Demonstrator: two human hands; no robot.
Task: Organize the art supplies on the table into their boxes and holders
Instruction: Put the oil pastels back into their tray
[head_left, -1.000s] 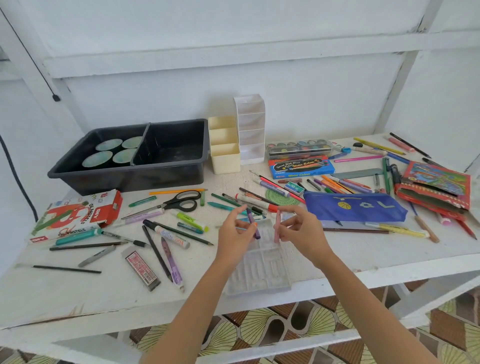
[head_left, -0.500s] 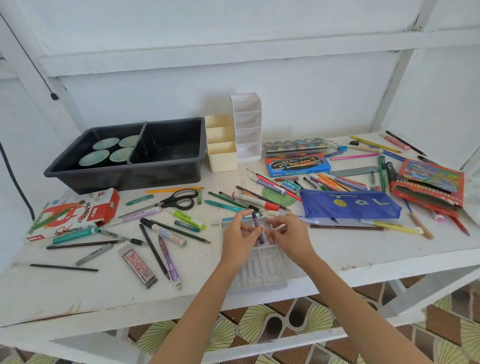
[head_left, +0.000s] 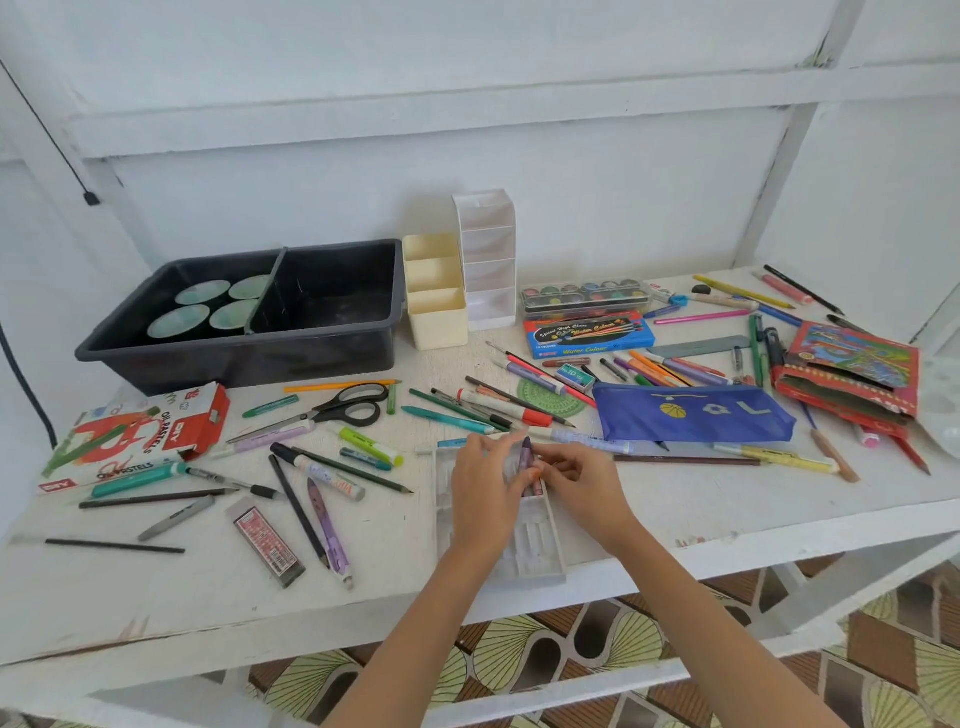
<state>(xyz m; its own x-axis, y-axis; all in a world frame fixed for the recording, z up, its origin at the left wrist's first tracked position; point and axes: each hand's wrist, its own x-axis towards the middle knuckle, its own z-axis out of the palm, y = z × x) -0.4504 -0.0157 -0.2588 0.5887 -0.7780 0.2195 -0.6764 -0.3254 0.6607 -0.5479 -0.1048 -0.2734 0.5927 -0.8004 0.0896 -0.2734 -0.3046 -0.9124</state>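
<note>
The purple pastel (head_left: 527, 456) is angled up over the far end of the clear plastic tray (head_left: 540, 551), pinched in the left hand (head_left: 485, 491). The right hand (head_left: 579, 480) has its fingers curled right beside it at a pinkish pastel (head_left: 538, 488), but it's hard to tell if it's actually gripping. The tray sits near the table's (head_left: 156, 597) front edge, with a blue pencil case (head_left: 691, 415) just behind.

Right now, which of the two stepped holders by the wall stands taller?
The white holder, just right of the shorter cream holder; it has more tiers.
</note>
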